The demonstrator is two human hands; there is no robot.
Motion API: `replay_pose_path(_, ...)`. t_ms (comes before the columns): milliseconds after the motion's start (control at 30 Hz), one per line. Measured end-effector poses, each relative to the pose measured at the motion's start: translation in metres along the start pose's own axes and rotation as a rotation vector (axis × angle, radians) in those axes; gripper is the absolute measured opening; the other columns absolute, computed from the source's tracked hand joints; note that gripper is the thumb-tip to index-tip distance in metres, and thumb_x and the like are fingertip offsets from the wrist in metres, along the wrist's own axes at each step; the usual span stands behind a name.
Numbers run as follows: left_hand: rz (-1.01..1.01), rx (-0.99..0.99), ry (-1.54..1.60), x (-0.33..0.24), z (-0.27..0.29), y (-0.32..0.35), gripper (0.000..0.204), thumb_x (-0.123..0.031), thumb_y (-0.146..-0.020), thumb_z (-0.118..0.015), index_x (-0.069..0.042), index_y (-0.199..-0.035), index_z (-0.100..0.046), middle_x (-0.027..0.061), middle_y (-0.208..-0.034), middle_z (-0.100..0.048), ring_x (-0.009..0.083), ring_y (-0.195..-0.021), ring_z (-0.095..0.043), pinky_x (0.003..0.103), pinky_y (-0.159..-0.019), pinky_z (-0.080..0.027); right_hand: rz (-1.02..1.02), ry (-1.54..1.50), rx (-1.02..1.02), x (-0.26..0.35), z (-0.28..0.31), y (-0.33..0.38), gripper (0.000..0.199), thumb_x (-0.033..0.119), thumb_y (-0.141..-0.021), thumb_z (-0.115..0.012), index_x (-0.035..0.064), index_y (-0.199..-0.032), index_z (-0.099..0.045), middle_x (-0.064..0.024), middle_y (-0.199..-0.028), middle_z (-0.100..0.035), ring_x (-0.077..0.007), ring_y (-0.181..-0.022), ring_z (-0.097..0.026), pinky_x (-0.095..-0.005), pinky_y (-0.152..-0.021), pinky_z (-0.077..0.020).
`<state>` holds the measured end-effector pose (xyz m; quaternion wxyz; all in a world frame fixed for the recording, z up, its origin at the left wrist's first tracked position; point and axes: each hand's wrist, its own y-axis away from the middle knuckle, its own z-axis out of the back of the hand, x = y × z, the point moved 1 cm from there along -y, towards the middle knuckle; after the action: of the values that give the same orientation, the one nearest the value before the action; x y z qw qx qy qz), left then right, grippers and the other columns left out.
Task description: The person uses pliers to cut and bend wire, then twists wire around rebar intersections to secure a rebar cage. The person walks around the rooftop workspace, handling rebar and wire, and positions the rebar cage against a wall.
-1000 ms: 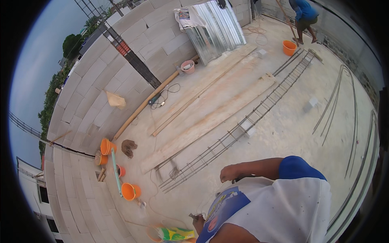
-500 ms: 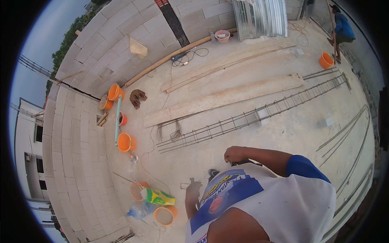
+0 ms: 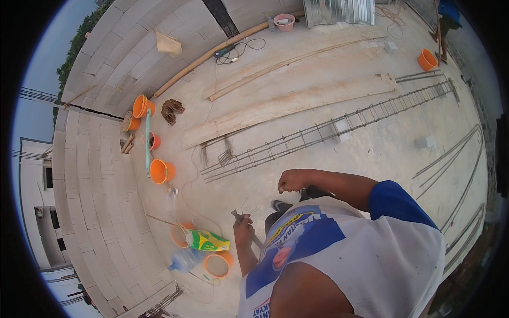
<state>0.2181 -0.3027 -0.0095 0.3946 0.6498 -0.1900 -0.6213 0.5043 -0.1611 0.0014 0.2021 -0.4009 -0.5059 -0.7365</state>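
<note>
A: Status on the hands?

B: Left hand (image 3: 243, 229) is closed around a dark metal hand tool (image 3: 245, 229), held low in front of the body. Right hand (image 3: 290, 181) is pinched shut on a thin wire (image 3: 253, 204) that runs down toward the tool. Wire is faint, can't tell whether it reaches the tool's tip.

A: Where is that relative to the floor layout?

B: Over the concrete floor (image 3: 371, 153), near the block wall (image 3: 90, 185) on the person's left. Long rebar cage (image 3: 328, 130) lies on the floor just beyond the right hand, a wooden plank (image 3: 297, 100) beside it farther out.

A: What's close by?

B: Just left of the left hand: green-yellow bag (image 3: 208, 240), clear plastic bottle (image 3: 185, 259), two orange buckets touching that pile. Another orange bucket (image 3: 160, 171) further along the wall, next to a long green level (image 3: 148, 142).

A: Anyone else?

B: One person in blue (image 3: 450, 13) at the far corner, near an orange bucket (image 3: 427, 59). Well apart.
</note>
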Motion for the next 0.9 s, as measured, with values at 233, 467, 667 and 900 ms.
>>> replay_pose_path(233, -0.015, 0.1, -0.249, -0.025, -0.024, -0.034, 0.024, -0.021, -0.087, -0.063, 0.0, -0.099, -0.058, 0.0019, -0.073, -0.049, 0.0065, -0.048, -0.042, 0.023, -0.042, -0.035, 0.235, 0.008, -0.308, -0.054, 0.015, 0.05, 0.031, 0.024, -0.087, -0.055, -0.0006, -0.1, -0.069, -0.0079, -0.069, -0.061, -0.0184, -0.061, -0.056, -0.0331, -0.06, -0.0468)
replay_pose_path(467, -0.11, 0.523, -0.466, -0.068, -0.062, -0.065, 0.025, -0.027, -0.088, -0.063, -0.003, -0.093, -0.061, -0.0024, -0.065, -0.047, 0.0059, -0.049, -0.04, 0.022, -0.042, -0.029, -0.161, -0.145, -0.625, -0.044, 0.021, 0.1, 0.034, 0.027, -0.088, -0.048, 0.0006, -0.096, -0.068, -0.0112, -0.08, -0.063, -0.0221, -0.07, -0.058, -0.036, -0.068, -0.0479)
replay_pose_path(667, -0.133, 0.714, -0.603, -0.085, -0.097, -0.078, 0.023, -0.027, -0.087, -0.064, -0.005, -0.093, -0.061, -0.0029, -0.062, -0.046, 0.0063, -0.052, -0.041, 0.023, -0.044, -0.028, -0.269, -0.068, -0.775, -0.074, -0.008, 0.134, 0.032, 0.027, -0.089, -0.052, 0.0025, -0.099, -0.069, -0.0128, -0.084, -0.067, -0.0254, -0.075, -0.063, -0.038, -0.073, -0.0498)
replay_pose_path(900, -0.194, 0.591, -0.667, -0.066, -0.159, -0.06, 0.019, -0.022, -0.085, -0.066, -0.005, -0.09, -0.058, -0.0019, -0.062, -0.046, 0.008, -0.051, -0.041, 0.025, -0.044, -0.03, -0.439, 0.022, -0.653, -0.086, -0.064, 0.174, 0.043, 0.045, -0.084, -0.06, 0.0094, -0.108, -0.067, -0.0111, -0.109, -0.067, -0.0325, -0.102, -0.062, -0.0425, -0.09, -0.0473)
